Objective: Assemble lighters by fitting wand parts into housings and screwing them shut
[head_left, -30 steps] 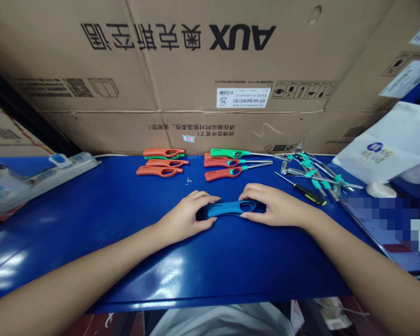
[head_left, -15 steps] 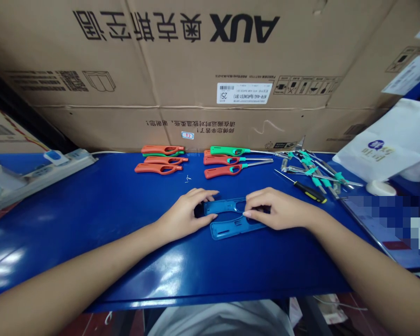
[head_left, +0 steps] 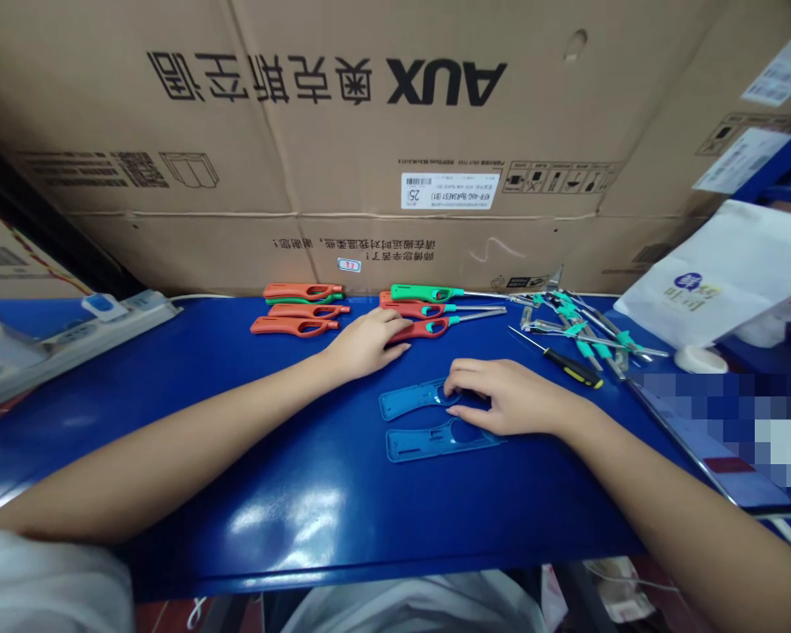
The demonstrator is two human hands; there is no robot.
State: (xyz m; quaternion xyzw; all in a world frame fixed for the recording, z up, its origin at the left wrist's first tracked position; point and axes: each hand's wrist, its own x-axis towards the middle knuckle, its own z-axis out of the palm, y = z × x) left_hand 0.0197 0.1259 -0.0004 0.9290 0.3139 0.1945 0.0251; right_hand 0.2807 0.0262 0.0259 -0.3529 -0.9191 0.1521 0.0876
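Two blue plastic lighter shell halves lie open side by side on the blue table, the far half (head_left: pixel 409 400) and the near half (head_left: pixel 425 441). My right hand (head_left: pixel 504 400) rests over their right ends, fingers curled and pressed on the far half's ring end. My left hand (head_left: pixel 367 341) is farther back, its fingers closed over the handle end of a red lighter (head_left: pixel 428 328) in the row by the cardboard boxes.
Red and green lighter shells (head_left: pixel 296 309) lie at the back left, more lighters (head_left: pixel 435 293) behind my left hand. A black-and-yellow screwdriver (head_left: pixel 570 365) and several metal-and-teal lighter parts (head_left: pixel 584 330) lie to the right. There is a power strip (head_left: pixel 98 318) on the left and a white bag (head_left: pixel 718 277) on the right.
The blue lighter body came apart into two halves, now lying flat. My left hand left it and moved back to the red lighter. My right hand stayed on the halves.
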